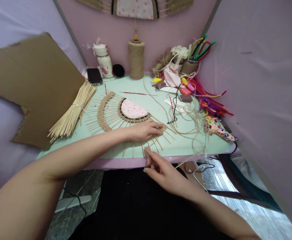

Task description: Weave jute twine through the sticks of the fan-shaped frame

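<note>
A fan-shaped weaving of thin sticks and twine (103,111) lies on the table, with a pink dotted half-round cloth (133,108) at its centre, edged in black and tan. My left hand (147,130) rests flat on its right part, fingers stretched toward the woven end of the outer band and hiding part of it. Just off the table's front edge, my right hand (164,171) is closed, fingers curled toward the thumb. What sits between them is too small to make out. Loose twine (195,123) spreads over the table at the right.
A bundle of sticks (73,111) lies left, by a cardboard sheet (36,80). Along the back stand a white bottle (104,63) and a twine cone (136,60). Pipe cleaners (210,96), a can of scissors (189,66) and a patterned glue gun (219,128) are right.
</note>
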A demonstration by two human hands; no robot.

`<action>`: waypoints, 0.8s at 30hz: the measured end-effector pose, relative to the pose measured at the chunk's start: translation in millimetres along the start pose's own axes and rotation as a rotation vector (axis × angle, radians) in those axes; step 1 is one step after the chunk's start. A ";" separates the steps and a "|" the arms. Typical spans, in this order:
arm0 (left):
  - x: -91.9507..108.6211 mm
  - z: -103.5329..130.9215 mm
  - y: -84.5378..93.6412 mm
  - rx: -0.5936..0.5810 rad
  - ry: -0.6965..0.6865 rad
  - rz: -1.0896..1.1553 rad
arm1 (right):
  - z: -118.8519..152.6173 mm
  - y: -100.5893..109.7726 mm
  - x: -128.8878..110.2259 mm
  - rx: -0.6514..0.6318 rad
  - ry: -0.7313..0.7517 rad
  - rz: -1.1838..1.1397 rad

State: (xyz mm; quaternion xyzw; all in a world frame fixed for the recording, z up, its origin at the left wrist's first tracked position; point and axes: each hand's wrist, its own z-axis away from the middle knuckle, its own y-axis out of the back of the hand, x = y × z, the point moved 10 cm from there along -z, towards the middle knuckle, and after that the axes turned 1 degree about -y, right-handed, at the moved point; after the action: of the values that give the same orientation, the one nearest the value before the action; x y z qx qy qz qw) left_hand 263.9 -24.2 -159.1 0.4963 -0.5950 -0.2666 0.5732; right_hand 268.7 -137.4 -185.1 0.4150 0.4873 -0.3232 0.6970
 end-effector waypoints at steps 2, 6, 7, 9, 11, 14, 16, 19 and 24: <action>0.0 0.1 0.5 0.008 0.001 0.013 | -12.5 1.7 -5.3 0.009 0.011 0.020; -1.3 -1.0 0.3 -0.004 0.009 0.039 | -31.3 -1.1 -11.6 0.032 0.039 0.120; -1.5 -1.1 1.4 -0.005 0.010 0.044 | -33.3 -1.9 -12.2 0.042 0.047 0.148; -2.3 0.1 8.1 0.013 0.016 0.037 | -34.3 -3.4 -12.4 0.055 0.059 0.186; -2.3 5.4 19.7 0.049 0.034 0.011 | -32.3 -3.9 -11.9 0.057 0.065 0.194; 5.3 22.3 34.5 0.061 0.055 -0.023 | -28.2 -0.9 -12.3 0.064 0.067 0.189; 17.7 37.2 35.9 0.026 0.042 -0.014 | -26.5 2.3 -14.7 0.078 0.073 0.192; 32.1 59.1 32.2 0.027 0.066 0.021 | -25.5 2.8 -19.2 0.067 0.079 0.218; 33.7 79.8 16.9 0.071 0.112 -0.026 | -17.6 0.9 -28.6 0.023 0.084 0.294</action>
State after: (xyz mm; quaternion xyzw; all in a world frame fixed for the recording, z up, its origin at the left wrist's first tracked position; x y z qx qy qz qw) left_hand 188.6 -68.3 -146.0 0.5383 -0.5646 -0.2247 0.5839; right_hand 253.3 -120.0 -161.0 0.5031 0.4463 -0.2056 0.7109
